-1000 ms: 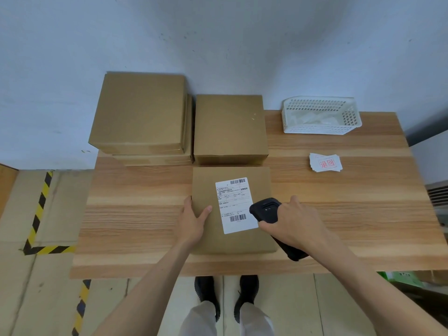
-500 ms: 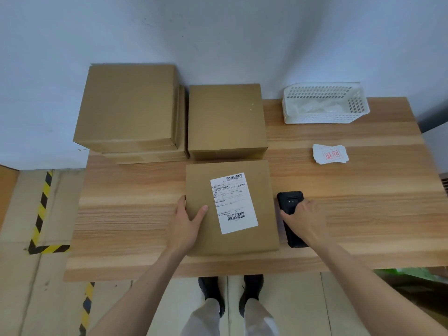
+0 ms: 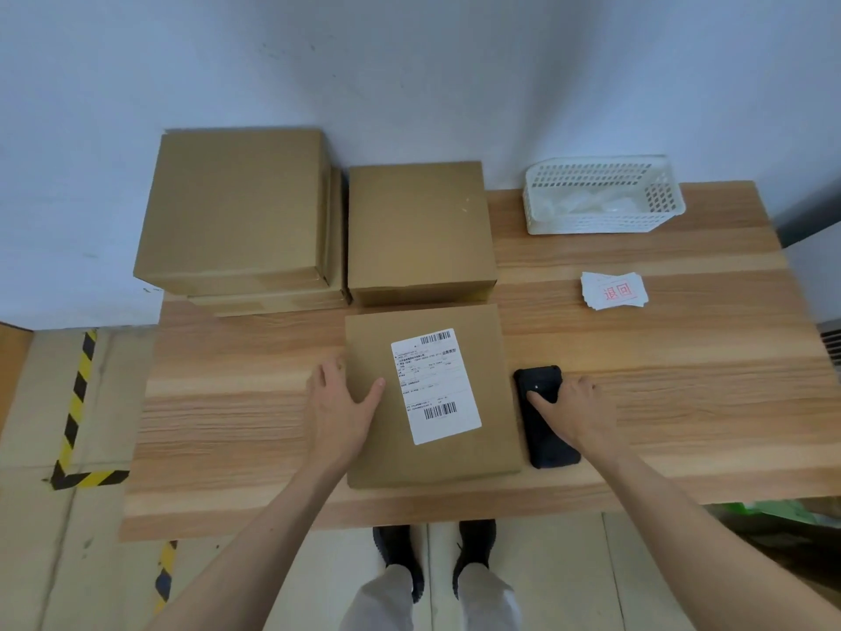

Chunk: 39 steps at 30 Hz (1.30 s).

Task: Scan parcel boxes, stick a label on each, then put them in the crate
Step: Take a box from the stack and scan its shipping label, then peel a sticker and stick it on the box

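A brown parcel box (image 3: pixel 432 457) lies flat on the wooden table (image 3: pixel 682 403) near its front edge, with a white shipping label (image 3: pixel 434 384) with barcodes on top. My left hand (image 3: pixel 339 403) rests against the box's left edge, thumb on the top face, fingers straight. A black handheld scanner (image 3: pixel 550 448) lies on the table just right of the box. My right hand (image 3: pixel 575 407) rests on its upper half with relaxed fingers. A small pile of white stickers with red print (image 3: pixel 614 291) lies further back on the right.
More plain brown boxes stand at the back: a stack (image 3: pixel 236 207) at the left and one box (image 3: pixel 418 225) directly behind the parcel. A white perforated basket (image 3: pixel 600 220) sits back right. Something green (image 3: pixel 764 510) shows below the table's right front edge.
My right hand has carried the scanner from over the label to the table beside the box and laid it down. My left hand stays on the box's left edge.
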{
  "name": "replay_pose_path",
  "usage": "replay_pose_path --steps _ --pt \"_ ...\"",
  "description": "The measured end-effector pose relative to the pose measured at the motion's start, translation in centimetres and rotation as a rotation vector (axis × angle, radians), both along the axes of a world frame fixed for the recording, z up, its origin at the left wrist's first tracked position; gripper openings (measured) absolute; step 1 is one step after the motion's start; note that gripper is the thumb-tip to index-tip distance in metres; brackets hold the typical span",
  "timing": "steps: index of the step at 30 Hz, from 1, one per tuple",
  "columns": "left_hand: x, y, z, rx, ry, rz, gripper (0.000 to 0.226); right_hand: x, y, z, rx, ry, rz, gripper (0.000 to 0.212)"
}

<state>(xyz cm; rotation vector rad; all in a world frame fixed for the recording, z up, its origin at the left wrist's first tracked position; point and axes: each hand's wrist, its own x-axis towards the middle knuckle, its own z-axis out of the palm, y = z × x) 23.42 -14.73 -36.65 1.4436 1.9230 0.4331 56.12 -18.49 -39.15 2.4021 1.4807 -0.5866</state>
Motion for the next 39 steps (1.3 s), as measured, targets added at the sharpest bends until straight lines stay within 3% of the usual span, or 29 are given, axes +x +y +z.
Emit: replay_pose_path --steps 4,8,16,21,31,39 --pt "4.0 2.4 2.3 0.098 0.114 -0.13 0.053 3.2 1.7 2.3 0.078 0.051 0.012 0.049" --pt "11.0 4.2 3.5 0.077 0.035 -0.267 0.029 7.8 3.9 3.7 0.134 0.047 0.005 0.049" --pt "27.3 7.0 0.2 0.128 0.209 -0.568 0.034 17.6 8.0 2.5 0.169 0.081 0.082 0.031" --pt "34.9 8.7 -2.7 0.131 0.274 -0.654 0.033 22.0 9.9 0.8 0.171 0.125 0.201 0.031" --pt "38.5 11.4 -7.8 0.345 0.431 -0.753 0.03 24.9 12.0 -4.1 0.36 0.175 0.413 0.035" --pt "38.6 11.8 -7.9 0.445 0.445 -0.764 0.017 25.6 12.0 -5.5 0.442 0.213 0.427 0.033"
